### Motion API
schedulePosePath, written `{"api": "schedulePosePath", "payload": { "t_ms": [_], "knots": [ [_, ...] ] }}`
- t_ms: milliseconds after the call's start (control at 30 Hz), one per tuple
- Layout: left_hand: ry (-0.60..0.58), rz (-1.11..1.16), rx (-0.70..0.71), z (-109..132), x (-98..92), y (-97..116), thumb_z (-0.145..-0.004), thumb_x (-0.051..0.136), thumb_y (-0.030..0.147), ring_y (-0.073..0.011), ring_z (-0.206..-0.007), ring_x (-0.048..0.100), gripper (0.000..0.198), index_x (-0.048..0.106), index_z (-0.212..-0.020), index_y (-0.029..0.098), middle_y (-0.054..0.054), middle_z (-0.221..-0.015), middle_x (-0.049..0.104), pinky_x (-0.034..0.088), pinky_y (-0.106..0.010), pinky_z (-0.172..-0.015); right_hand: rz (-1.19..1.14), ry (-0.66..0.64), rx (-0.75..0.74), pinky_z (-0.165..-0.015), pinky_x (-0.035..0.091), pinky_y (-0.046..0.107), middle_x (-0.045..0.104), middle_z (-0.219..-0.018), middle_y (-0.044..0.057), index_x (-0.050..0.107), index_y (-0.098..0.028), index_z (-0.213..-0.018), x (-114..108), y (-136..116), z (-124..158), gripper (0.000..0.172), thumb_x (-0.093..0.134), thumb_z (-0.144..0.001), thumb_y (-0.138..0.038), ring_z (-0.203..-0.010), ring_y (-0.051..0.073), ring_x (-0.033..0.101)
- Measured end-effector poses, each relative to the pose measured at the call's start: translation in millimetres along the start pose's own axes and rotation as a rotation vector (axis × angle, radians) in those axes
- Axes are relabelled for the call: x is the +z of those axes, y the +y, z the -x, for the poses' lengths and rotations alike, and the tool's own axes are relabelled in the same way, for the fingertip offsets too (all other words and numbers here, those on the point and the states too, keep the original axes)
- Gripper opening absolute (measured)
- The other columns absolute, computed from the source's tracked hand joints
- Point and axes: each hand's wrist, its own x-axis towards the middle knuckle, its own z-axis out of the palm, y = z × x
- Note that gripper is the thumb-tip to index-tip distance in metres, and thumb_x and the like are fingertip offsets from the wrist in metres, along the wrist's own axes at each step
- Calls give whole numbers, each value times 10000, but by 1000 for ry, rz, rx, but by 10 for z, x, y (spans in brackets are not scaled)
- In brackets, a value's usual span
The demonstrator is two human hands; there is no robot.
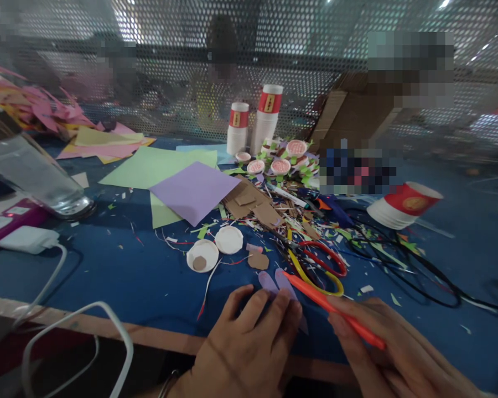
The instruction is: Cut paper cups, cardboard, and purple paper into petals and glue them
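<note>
My left hand lies on the table's near edge with its fingers out flat, pressing down a purple paper cutout with two rounded, ear-like strips. Part of that cutout is hidden under my fingers. An orange marker is pinched in my right hand, its tip touching the top of the right-hand strip. Just beyond are two white cup-bottom discs, one with a small brown cardboard circle in it. A brown cardboard piece sits near the strips.
Red- and yellow-handled scissors lie among paper scraps, close to the marker. Purple paper overlaps green sheets. Stacked paper cups stand behind; another cup tilts at right beside black cables. A water glass and white cable are left.
</note>
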Motion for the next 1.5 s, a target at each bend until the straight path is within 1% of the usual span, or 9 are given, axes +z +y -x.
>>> {"api": "schedulePosePath", "payload": {
  "t_ms": [100, 300, 533, 600, 733, 867, 1133, 1267, 1500],
  "knots": [
    [14, 2, 0, -4, -5, -4, -972, 557, 439, -227, -1201, 514, 511, 587, -1399, 159, -29, -1394, 661, 329, -402, -1073, 22, -68, -35, -886, 595, 267, 803, -973, 15, 684, -259, -1120, 18, 11, -41, 158, 558, -1031, -289, -883, 178, 774],
    [20, 25, -20, 6, 14, -2, -964, 576, 437, -226, -1193, 524, 499, 597, -1384, 168, -23, -1347, 682, 333, -406, -1076, 55, -59, -126, -797, 631, 237, 822, -934, 25, 739, -226, -1042, 53, -31, -116, 236, 532, -1036, -339, -820, 179, 800],
    [0, 40, -21, -5, -12, -2, -955, 595, 440, -212, -1217, 527, 519, 587, -1396, 167, -23, -1347, 682, 328, -381, -1108, -16, -92, -157, -811, 624, 196, 814, -922, 37, 725, -207, -1053, 52, -66, -169, 227, 521, -1041, -305, -842, 150, 797],
    [5, 56, -29, -4, -20, -3, -956, 597, 428, -204, -1218, 529, 502, 593, -1390, 176, -11, -1319, 696, 320, -369, -1119, -24, -64, -168, -802, 627, 198, 811, -901, 41, 720, -201, -1059, 59, -64, -173, 234, 514, -1046, -311, -823, 149, 795],
    [31, 69, -29, -3, -22, -10, -980, 570, 408, -199, -1205, 541, 452, 606, -1375, 191, 3, -1289, 713, 317, -364, -1128, -32, -151, -194, -847, 624, 218, 809, -978, 37, 691, -210, -1136, 76, -14, -129, 187, 549, -1023, -254, -905, 154, 785],
    [21, 75, -24, -6, -27, -19, -988, 563, 413, -206, -1197, 551, 457, 596, -1391, 200, -6, -1284, 714, 321, -371, -1122, -42, -187, -193, -912, 610, 237, 802, -1037, 27, 665, -224, -1213, 76, 37, -92, 231, 573, -1000, -220, -951, 152, 773],
    [56, 64, -5, -11, -9, -25, -991, 564, 416, -196, -1193, 546, 430, 610, -1357, 196, -11, -1262, 710, 342, -376, -1091, -46, -204, -203, -889, 613, 234, 800, -1035, 44, 667, -219, -1187, 82, 40, -105, 207, 564, -1007, -224, -947, 158, 773],
    [32, 77, -17, -21, -17, -23, -993, 548, 407, -200, -1178, 555, 415, 616, -1349, 204, -17, -1247, 716, 360, -374, -1077, -42, -219, -221, -933, 607, 248, 807, -1038, 50, 674, -207, -1169, 82, 30, -137, 200, 558, -1007, -222, -958, 167, 780],
    [26, 80, -32, 1, -4, -4, -996, 555, 405, -198, -1206, 544, 439, 604, -1382, 201, -6, -1293, 708, 328, -376, -1122, -112, -133, -127, -767, 620, 159, 806, -921, 14, 727, -232, -1058, 58, -43, -204, 198, 538, -1030, -282, -832, 130, 788]
  ]
}}
